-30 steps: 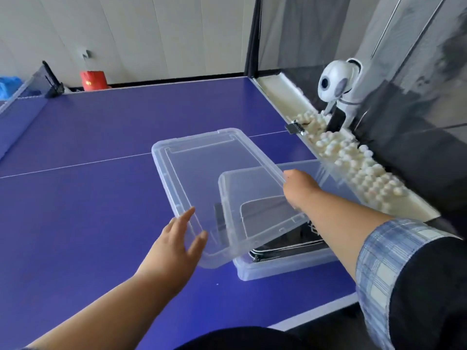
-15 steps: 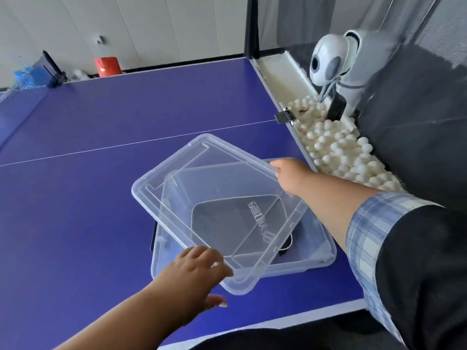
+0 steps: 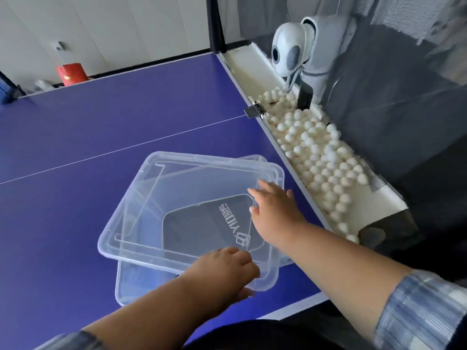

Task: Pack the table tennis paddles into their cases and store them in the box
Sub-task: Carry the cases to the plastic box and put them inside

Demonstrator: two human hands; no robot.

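paddle case [image 3: 202,226] lies in the box [image 3: 131,284]; my left hand [image 3: 225,271] grips the unseated lid [image 3: 177,195], right hand [image 3: 275,210] flat on top.

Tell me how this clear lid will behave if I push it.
Probably light and slightly flexible: the lid is thin clear plastic. It likely slides easily, since it lies skewed on the box, not seated.

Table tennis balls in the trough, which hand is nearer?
Right. The right hand lies on the lid, left of the balls; the left hand grips the lid's near corner, farther back.
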